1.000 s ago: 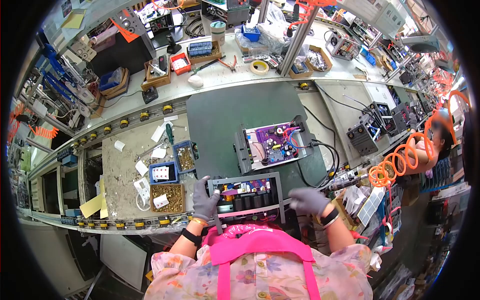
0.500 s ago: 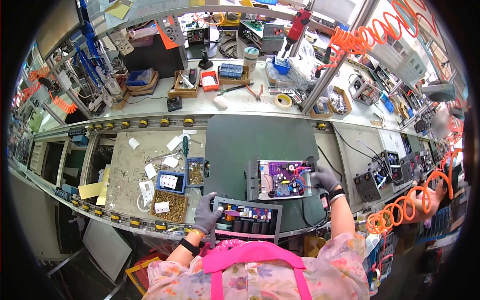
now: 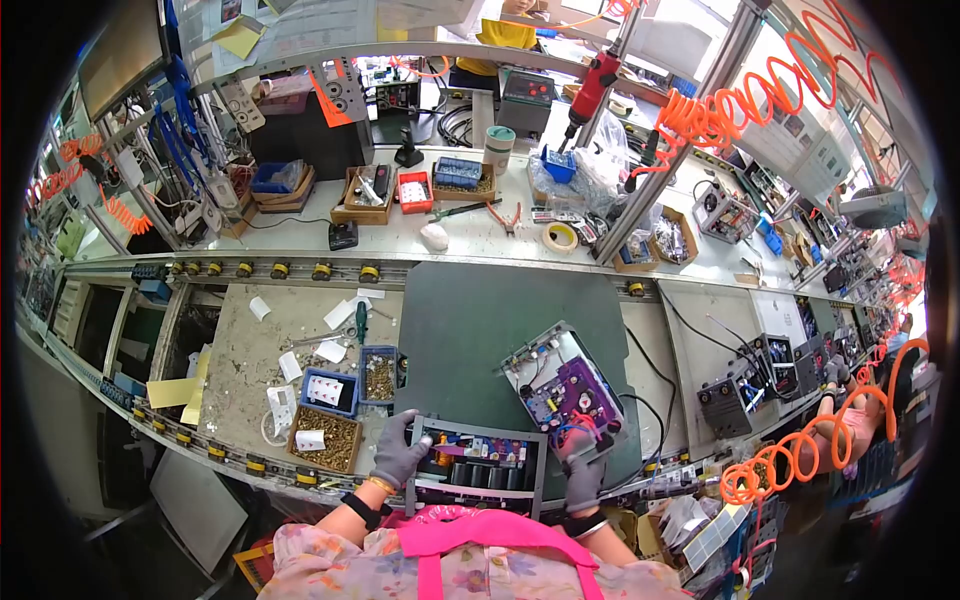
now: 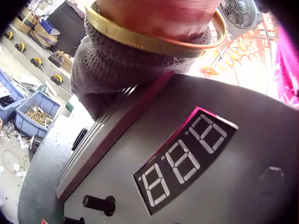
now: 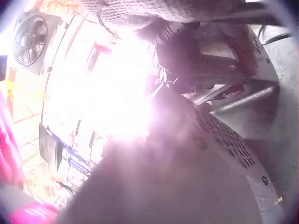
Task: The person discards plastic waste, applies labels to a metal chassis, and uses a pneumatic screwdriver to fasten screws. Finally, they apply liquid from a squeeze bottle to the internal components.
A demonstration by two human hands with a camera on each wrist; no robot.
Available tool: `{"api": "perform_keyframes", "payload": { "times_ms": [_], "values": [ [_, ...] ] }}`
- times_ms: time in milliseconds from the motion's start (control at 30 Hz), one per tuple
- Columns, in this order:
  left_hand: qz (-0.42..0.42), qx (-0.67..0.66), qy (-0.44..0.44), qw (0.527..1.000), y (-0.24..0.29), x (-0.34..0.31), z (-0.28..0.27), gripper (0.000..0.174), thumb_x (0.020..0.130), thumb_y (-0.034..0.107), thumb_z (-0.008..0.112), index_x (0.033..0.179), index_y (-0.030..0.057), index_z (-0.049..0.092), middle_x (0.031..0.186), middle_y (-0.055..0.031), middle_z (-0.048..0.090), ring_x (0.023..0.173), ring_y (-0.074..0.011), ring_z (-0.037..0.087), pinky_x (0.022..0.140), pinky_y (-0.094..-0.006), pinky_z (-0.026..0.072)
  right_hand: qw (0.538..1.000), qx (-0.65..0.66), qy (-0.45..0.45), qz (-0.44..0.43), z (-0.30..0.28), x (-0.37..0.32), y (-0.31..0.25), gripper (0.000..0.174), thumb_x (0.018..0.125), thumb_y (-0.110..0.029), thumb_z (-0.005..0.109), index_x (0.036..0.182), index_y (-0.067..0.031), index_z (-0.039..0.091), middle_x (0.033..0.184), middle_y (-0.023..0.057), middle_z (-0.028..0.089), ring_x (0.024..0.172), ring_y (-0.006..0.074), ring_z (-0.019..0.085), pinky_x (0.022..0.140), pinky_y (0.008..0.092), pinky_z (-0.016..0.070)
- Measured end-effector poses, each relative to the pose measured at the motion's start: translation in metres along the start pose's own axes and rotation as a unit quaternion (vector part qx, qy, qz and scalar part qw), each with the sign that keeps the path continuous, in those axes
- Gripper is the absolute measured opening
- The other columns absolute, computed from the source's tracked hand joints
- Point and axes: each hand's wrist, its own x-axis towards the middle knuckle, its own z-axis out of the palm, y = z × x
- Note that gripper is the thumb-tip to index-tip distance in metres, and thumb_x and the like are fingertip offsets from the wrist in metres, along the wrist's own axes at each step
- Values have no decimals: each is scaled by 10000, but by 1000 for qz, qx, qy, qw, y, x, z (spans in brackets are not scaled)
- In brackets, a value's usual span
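My gloved left hand (image 3: 400,455) grips the left side of a grey open-frame electronic unit (image 3: 485,468), close against my body. In the left wrist view, its front panel (image 4: 112,168) carries a three-digit display (image 4: 184,158) and black knob shafts. A second open chassis (image 3: 565,385), with a purple circuit board (image 3: 583,392), stands at an angle on the dark green board (image 3: 480,320). My gloved right hand (image 3: 583,480) holds the near end of this chassis, beside its red and blue wires. Glare washes out much of the right wrist view.
Left of the green board lie a box of brass screws (image 3: 325,440), blue bins (image 3: 328,392) and a green screwdriver (image 3: 361,322). A black cable (image 3: 655,420) loops at the right. An orange coiled hose (image 3: 770,475) and a red power driver (image 3: 595,88) hang nearby.
My right hand has reached out to the purple-board chassis, and the chassis has turned so its wired end points toward me. My left hand keeps its hold. The head view has tilted upward.
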Motion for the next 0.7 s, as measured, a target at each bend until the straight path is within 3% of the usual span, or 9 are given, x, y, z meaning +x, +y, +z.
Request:
{"api": "perform_keyframes", "payload": {
  "times_ms": [33,133,267,400,467,533,600,633,700],
  "values": [
    [-1,4,-1,1000,3,-1,-2,521,753,219,690,1192,13,500,1099,-167,538,1042,-297,528,926,-368,416,998,-44,23,-45,5,-9,-9,667,721,28,568,1352,-20,354,1177,77,520,964,156,546,826,288,472],
    [5,10,1,1000,4,0,-4,521,753,225,689,1190,14,499,1101,-169,541,1044,-299,528,924,-371,417,997,31,-36,55,-3,-2,-20,670,719,33,556,1351,-18,339,1207,90,500,1037,199,525,906,314,435],
    [13,-12,10,1000,0,0,1,533,756,250,696,1194,23,495,1098,-160,537,1046,-287,528,926,-367,416,999,5,-32,-29,5,-3,-9,677,719,35,579,1343,-13,322,1218,125,494,1121,229,502,983,336,381],
    [-29,-55,-14,998,-3,-1,1,537,761,259,698,1197,25,492,1103,-158,528,1040,-281,527,923,-367,416,981,-64,-151,-102,14,36,2,698,731,47,593,1354,11,281,1261,154,488,1169,255,488,1020,353,356],
    [-22,-47,-13,999,-1,1,2,535,766,279,692,1195,27,494,1104,-158,526,1035,-283,527,919,-370,417,960,-143,-212,-118,23,74,57,648,765,-7,640,1336,-3,335,1261,129,493,1113,231,531,967,334,413],
    [3,7,-9,1000,2,2,-1,547,771,323,679,1198,33,497,1100,-158,527,1028,-290,525,914,-377,416,961,-26,-263,-76,57,91,73,720,743,39,612,1391,-17,301,1325,111,437,1233,187,428,1039,320,352],
    [-1,28,-14,999,7,4,-7,568,794,361,674,1227,39,494,1097,-154,550,1023,-272,542,904,-373,428,936,-108,-242,-233,86,110,84,819,709,101,507,1451,-52,196,1107,44,478,952,185,490,920,295,426],
    [11,58,-13,998,3,5,-9,560,813,347,673,1247,43,494,1099,-141,563,1008,-238,558,890,-357,443,913,-172,-254,-268,102,130,119,809,692,122,433,1448,-48,201,1245,98,459,1123,230,472,1022,302,355],
    [-78,-134,10,988,-12,0,-15,506,838,331,663,1215,34,501,1071,-127,587,954,-220,587,845,-335,469,913,-162,-327,-185,101,141,88,798,669,113,429,1431,-31,237,1391,179,378,1320,286,353,1090,328,281]
  ]
}}
